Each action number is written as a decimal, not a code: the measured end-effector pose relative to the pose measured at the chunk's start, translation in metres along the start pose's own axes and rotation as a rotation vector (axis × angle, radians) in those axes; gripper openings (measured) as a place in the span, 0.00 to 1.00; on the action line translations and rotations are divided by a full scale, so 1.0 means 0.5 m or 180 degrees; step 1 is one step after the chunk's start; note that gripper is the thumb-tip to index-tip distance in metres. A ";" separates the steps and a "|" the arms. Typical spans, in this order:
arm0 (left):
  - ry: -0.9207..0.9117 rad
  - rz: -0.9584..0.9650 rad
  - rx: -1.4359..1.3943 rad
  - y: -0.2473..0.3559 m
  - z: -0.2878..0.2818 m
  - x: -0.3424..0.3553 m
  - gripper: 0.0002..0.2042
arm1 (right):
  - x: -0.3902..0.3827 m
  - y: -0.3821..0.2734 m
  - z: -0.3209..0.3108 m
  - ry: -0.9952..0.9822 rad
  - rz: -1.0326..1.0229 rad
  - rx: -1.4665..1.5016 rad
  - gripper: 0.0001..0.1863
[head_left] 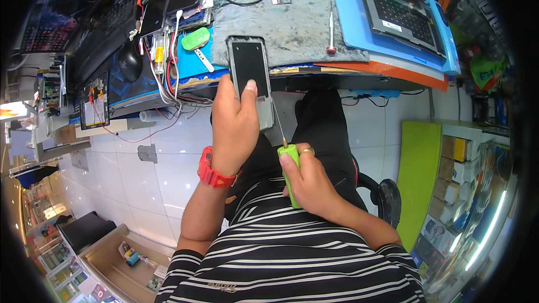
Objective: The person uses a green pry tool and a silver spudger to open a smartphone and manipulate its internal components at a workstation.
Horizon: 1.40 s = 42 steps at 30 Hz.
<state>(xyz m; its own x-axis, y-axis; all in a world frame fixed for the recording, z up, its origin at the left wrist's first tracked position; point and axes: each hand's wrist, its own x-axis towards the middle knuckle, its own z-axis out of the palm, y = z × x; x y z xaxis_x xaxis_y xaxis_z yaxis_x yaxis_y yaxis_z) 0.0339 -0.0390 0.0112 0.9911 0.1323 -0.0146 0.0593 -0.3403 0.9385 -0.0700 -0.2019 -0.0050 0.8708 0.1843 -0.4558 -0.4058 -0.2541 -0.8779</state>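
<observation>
Left hand (pixel 233 129) fingers gripping phone frame (pixel 249 73), right hand (pixel 309 182) fingers clasping green-handled tool (pixel 289 171)

The left hand (pixel 234 126) hides the lower phone frame (pixel 250 70); the thin tool's (pixel 290 171) tip there is too small to tell.

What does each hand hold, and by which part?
Left hand grips the phone by its lower half. Right hand wraps the green handle of the screwdriver.
</observation>
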 end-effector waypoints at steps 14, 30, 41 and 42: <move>-0.0284 0.0238 0.0074 -0.042 -0.012 0.134 0.14 | 0.023 0.027 -0.010 0.0333 -0.0603 -0.1174 0.27; -0.0463 -0.0014 -0.0261 -0.044 -0.025 0.146 0.13 | 0.011 0.062 -0.055 -0.0019 -0.0838 -0.1537 0.27; -0.0520 0.0065 0.0091 -0.034 -0.032 0.155 0.14 | 0.079 0.043 -0.142 0.0016 -0.1420 -0.2349 0.25; -0.0523 0.0075 0.0050 -0.035 -0.030 0.154 0.14 | 0.079 0.046 -0.140 0.0013 -0.1420 -0.2318 0.26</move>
<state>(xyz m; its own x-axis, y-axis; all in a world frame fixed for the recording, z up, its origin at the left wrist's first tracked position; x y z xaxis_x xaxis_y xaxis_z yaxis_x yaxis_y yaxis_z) 0.1076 -0.0088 -0.0009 0.9983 -0.0296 -0.0500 0.0362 -0.3561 0.9338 -0.0256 -0.2670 -0.0330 0.9083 0.4091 -0.0880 0.2538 -0.7058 -0.6614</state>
